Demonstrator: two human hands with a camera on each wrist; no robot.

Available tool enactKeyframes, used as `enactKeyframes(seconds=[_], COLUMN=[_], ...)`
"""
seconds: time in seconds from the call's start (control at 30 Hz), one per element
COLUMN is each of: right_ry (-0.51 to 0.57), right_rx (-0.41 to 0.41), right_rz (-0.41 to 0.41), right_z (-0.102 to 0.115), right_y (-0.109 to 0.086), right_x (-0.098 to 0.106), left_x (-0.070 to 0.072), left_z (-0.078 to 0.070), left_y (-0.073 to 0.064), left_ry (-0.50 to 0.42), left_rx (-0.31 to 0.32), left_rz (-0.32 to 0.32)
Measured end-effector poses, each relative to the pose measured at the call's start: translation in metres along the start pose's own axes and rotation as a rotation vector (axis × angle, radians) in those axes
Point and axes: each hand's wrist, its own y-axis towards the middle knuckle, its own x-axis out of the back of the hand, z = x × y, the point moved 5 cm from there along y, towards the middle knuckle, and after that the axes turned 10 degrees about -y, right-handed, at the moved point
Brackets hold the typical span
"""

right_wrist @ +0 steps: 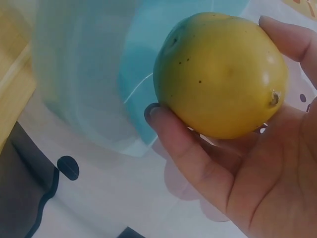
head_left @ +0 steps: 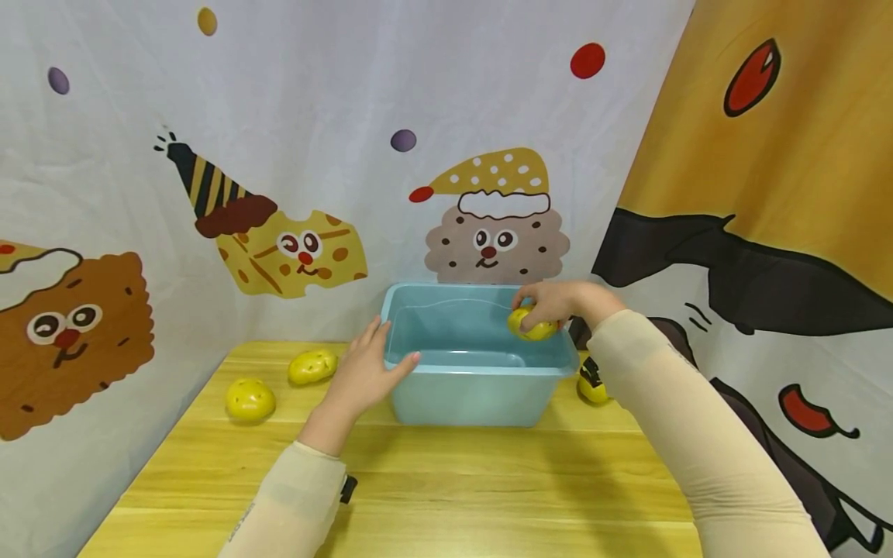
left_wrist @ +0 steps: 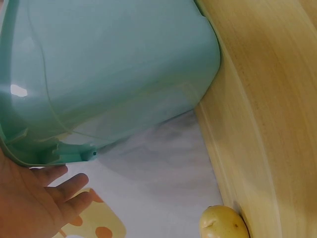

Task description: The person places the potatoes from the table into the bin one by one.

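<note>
A light blue plastic bin (head_left: 474, 399) stands on the wooden table near the back wall. My right hand (head_left: 554, 302) grips a yellow potato (head_left: 533, 324) over the bin's right end; in the right wrist view, fingers and thumb curl around this potato (right_wrist: 220, 74). My left hand (head_left: 363, 376) is at the bin's left rim with its fingers spread and holds nothing. From the left wrist, the left hand (left_wrist: 37, 203) shows beside the rim of the bin (left_wrist: 124, 59); whether it presses on the rim I cannot tell.
Left of the bin lie two more yellow potatoes, one nearer (head_left: 249, 400) and one farther back (head_left: 312, 366). Another potato (head_left: 591, 389) sits right of the bin, partly hidden by the right sleeve. A cartoon-printed curtain (head_left: 314, 93) hangs behind the table (head_left: 432, 480).
</note>
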Motion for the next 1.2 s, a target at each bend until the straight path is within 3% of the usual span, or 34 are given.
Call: enactKeyframes(seconds=[0.6, 1.2], right_ry=[-0.064, -0.036], right_rx=[-0.006, -0.002], right_rz=[0.067, 0.085], right_z=[0.013, 0.013], right_y=[0.001, 0.000], right_x=[0.002, 0.001], left_x=[-0.001, -0.001], left_z=[0.000, -0.001], left_y=[0.001, 0.000], left_ry=[-0.010, -0.002], left_rx=[0.004, 0.006], left_rz=[0.002, 0.005])
